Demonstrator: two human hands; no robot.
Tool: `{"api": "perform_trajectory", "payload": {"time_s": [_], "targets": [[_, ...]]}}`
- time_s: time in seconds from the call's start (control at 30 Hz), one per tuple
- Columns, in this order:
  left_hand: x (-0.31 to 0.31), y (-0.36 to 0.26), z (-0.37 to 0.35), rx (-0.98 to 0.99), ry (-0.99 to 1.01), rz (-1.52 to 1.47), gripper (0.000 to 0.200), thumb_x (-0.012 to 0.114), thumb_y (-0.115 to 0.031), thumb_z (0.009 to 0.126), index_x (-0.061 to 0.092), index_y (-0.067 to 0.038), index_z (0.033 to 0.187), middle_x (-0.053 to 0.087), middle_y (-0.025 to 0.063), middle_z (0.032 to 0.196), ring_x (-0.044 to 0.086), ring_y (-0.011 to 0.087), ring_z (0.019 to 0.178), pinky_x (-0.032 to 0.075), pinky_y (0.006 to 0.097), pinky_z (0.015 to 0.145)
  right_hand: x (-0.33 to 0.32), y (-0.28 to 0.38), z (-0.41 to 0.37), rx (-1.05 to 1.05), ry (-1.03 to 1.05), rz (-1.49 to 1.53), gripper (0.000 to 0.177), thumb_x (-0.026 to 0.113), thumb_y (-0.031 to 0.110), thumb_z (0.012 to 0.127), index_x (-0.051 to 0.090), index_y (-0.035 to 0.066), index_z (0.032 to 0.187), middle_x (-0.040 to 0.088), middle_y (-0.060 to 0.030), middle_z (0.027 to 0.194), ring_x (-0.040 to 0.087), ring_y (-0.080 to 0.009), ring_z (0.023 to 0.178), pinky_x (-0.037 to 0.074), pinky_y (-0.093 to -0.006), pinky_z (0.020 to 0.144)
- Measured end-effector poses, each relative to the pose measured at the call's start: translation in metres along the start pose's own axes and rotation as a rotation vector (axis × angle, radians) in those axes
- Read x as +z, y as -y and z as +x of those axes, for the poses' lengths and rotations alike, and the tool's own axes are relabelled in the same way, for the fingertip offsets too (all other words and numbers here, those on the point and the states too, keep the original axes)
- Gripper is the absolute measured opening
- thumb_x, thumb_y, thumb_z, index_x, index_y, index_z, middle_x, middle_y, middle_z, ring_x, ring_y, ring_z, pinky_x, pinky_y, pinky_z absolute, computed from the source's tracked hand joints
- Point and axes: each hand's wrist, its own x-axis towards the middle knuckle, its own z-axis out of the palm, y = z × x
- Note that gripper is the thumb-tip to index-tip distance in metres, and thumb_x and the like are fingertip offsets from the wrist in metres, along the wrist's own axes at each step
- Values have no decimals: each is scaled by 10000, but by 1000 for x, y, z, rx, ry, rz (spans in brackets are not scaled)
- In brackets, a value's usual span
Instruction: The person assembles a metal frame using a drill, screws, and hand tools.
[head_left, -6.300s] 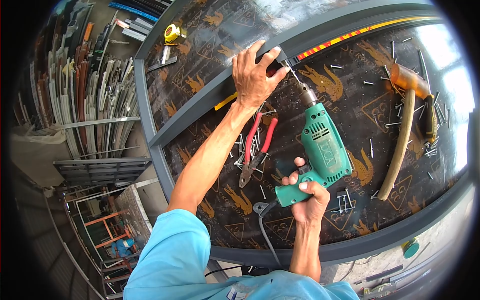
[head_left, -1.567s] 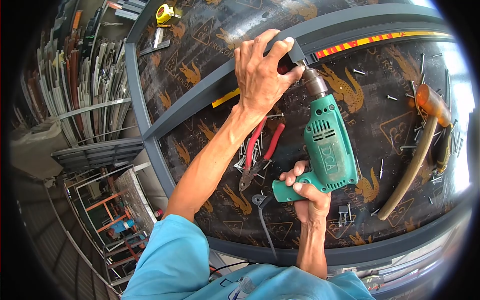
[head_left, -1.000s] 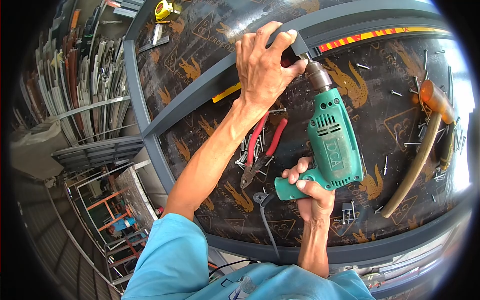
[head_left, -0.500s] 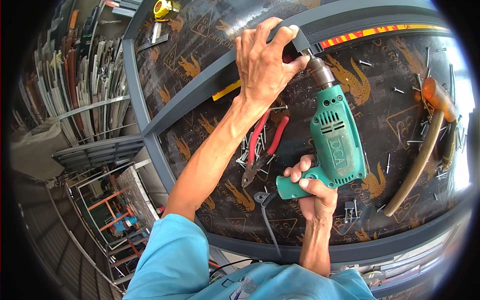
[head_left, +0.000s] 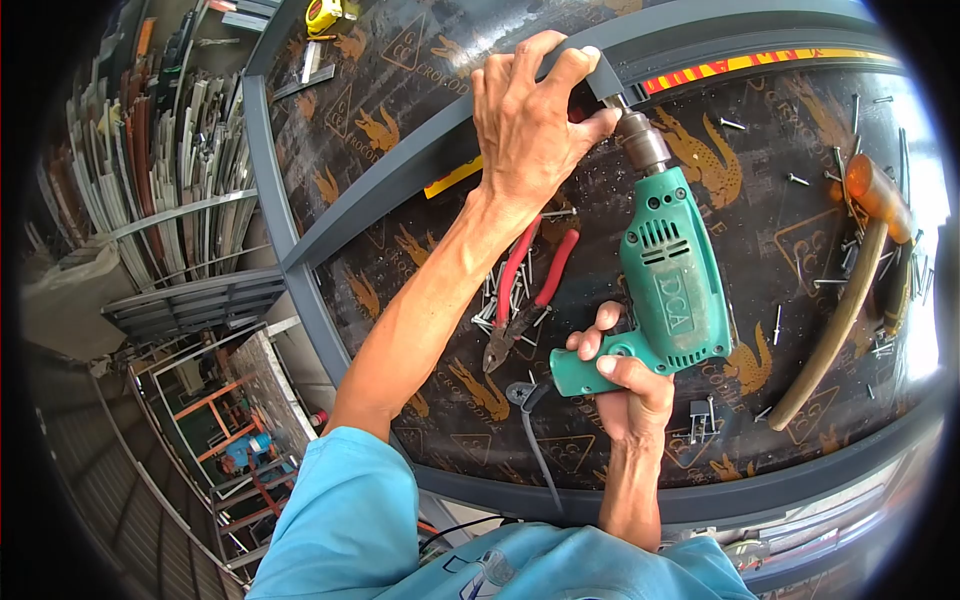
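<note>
My right hand [head_left: 625, 375] is wrapped round the handle of a green power drill [head_left: 675, 280] marked DCA. Its chuck [head_left: 640, 142] points away from me, with the tip against the grey metal frame bar [head_left: 690, 30]. My left hand [head_left: 530, 125] grips a short grey metal piece [head_left: 597, 78] at that bar, thumb beside the front of the chuck. What lies under the left palm is hidden. Below my left wrist, red-handled pliers [head_left: 532, 285] rest over a pile of screws [head_left: 508, 290]. The drill's grey cord [head_left: 541, 460] runs down from its handle.
A hammer [head_left: 840, 320] with an orange head lies at the right among loose screws. A yellow tape measure [head_left: 323, 15] sits at the top left. Small metal brackets [head_left: 698, 420] are near the front edge. Long metal strips [head_left: 160, 180] stand at the left; a person in blue [head_left: 245, 450] is beyond.
Both hands and the drill hold nearly the same place. The fingers on the drill handle have shifted slightly. The distant person has moved a little.
</note>
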Motion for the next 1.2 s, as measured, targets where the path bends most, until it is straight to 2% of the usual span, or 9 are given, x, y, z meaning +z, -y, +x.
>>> {"api": "perform_trajectory", "payload": {"time_s": [0.37, 0.43, 0.47, 0.5, 0.67, 0.73, 0.8, 0.97, 1.2], "targets": [[0, 1, 4, 5, 6, 12, 582, 839, -339, 571, 600, -144, 1064, 564, 36, 1152, 528, 257, 923, 400, 381, 784, 5, 1, 7, 25, 7, 44, 667, 565, -98, 632, 441, 4, 1280, 552, -120, 965, 603, -221, 777, 500, -441, 821], [-1, 0, 2, 8, -3, 12, 587, 846, -318, 557, 602, -149, 1064, 563, 30, 1147, 531, 253, 915, 400, 385, 781, 2, -3, 8, 20, 13, 57, 680, 566, -97, 629, 432, 3, 1288, 553, -123, 975, 608, -226, 780, 503, -439, 810], [1, -1, 1, -22, -13, -46, 564, 863, -206, 509, 628, -165, 1019, 544, 35, 1138, 514, 250, 895, 392, 400, 785, 2, -3, 8, 19, 15, 54, 680, 566, -97, 629, 432, 3, 1288, 553, -123, 975, 608, -226, 780, 503, -439, 810], [1, -1, 1, -27, -17, -43, 564, 863, -206, 509, 628, -165, 1019, 544, 35, 1138, 514, 250, 895, 392, 400, 785, 3, -3, 8, 7, 18, 59, 692, 567, -95, 625, 426, 4, 1295, 555, -128, 992, 610, -230, 786, 508, -439, 804], [0, 0, 0, -22, 2, -36, 558, 861, -227, 511, 633, -168, 1018, 544, 31, 1138, 513, 250, 905, 389, 398, 796, 4, -5, 1, 1, -18, 99, 735, 569, -86, 609, 403, 7, 1319, 570, -157, 1096, 626, -255, 825, 552, -442, 762], [0, 0, 1, -17, 1, -35, 555, 859, -235, 516, 634, -169, 1018, 542, 27, 1141, 512, 249, 910, 389, 397, 799, 0, -5, -2, -1, -11, 84, 744, 564, -76, 611, 390, 9, 1329, 567, -151, 1114, 617, -244, 822, 536, -450, 795], [-1, 1, 1, 21, -7, 26, 602, 837, -345, 558, 601, -149, 1076, 562, 30, 1153, 533, 252, 911, 403, 386, 782, -2, -6, -6, 5, -18, 78, 764, 556, -64, 607, 371, 1, 1345, 566, -151, 1148, 610, -232, 825, 523, -454, 825], [-2, -1, 1, 11, 28, 28, 579, 819, -346, 599, 596, -123, 1085, 571, 76, 1165, 539, 275, 982, 408, 395, 850, -11, -8, -21, 9, -15, 136, 765, 546, -60, 603, 375, 3, 1346, 566, -151, 1147, 608, -231, 827, 524, -446, 810], [-1, 5, 1, 72, 22, 34, 609, 820, -399, 634, 571, -125, 1117, 572, 90, 1187, 543, 285, 1025, 403, 408, 879, -26, -4, -34, 15, -10, 169, 733, 542, -57, 604, 407, -2, 1322, 570, -156, 1148, 600, -233, 812, 527, -436, 785]]}}
